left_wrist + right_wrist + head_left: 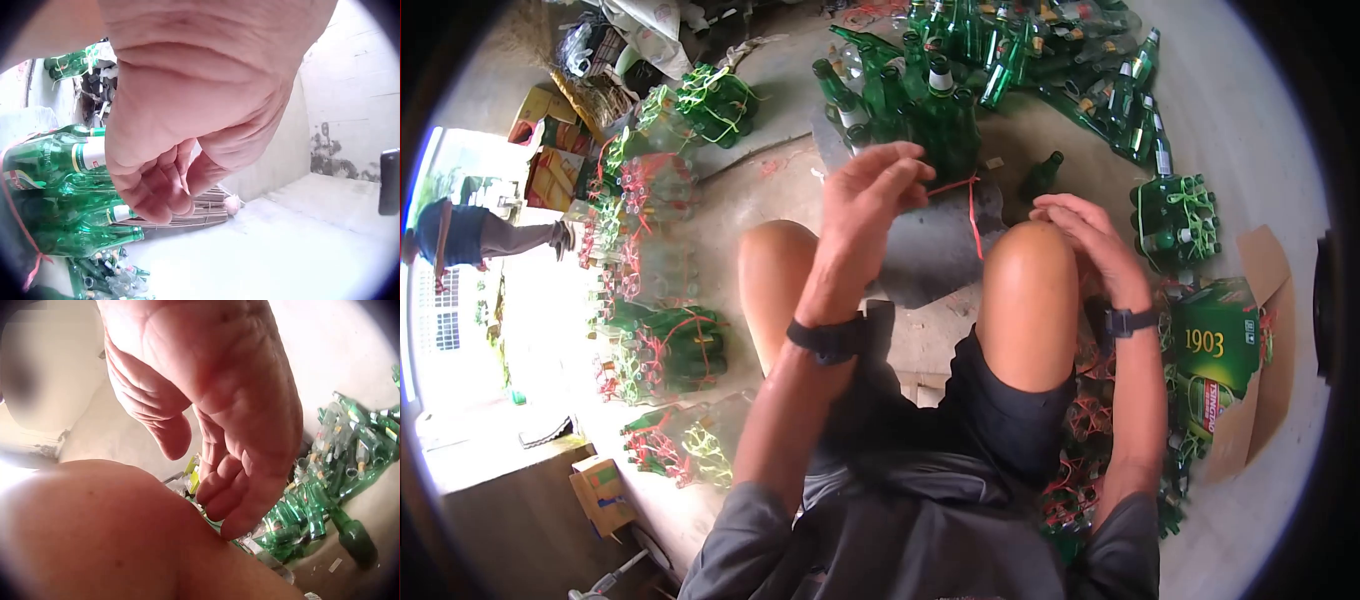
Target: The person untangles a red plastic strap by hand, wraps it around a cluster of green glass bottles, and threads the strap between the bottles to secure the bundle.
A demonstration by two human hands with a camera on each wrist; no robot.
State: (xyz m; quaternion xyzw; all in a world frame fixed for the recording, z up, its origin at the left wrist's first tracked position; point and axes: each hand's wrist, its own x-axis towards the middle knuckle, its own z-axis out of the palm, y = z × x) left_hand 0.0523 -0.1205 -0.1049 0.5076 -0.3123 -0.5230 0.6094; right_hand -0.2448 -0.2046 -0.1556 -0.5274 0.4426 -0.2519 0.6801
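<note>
A bundle of upright green glass bottles (948, 135) stands in front of the knees, with a red string (975, 215) around it whose tail hangs down the near side. My left hand (868, 195) hovers at the bundle's near left, its fingers loosely bent and holding nothing. In the left wrist view, the same bottles (69, 206) appear beside the fingers, with the string (22, 228) crossing them. Over by the right knee (1030, 290), my right hand (1090, 235) hangs relaxed and empty. Its fingertips (237, 522) are right at the knee in the right wrist view.
A single green bottle (1042, 175) is on the floor right of the bundle. Loose bottles (1100, 100) pile up at the back right. Tied bottle bundles (665, 345) line the left side, and another (1175, 220) stands right, near a green carton (1220, 335). A person (475, 235) is at the far left.
</note>
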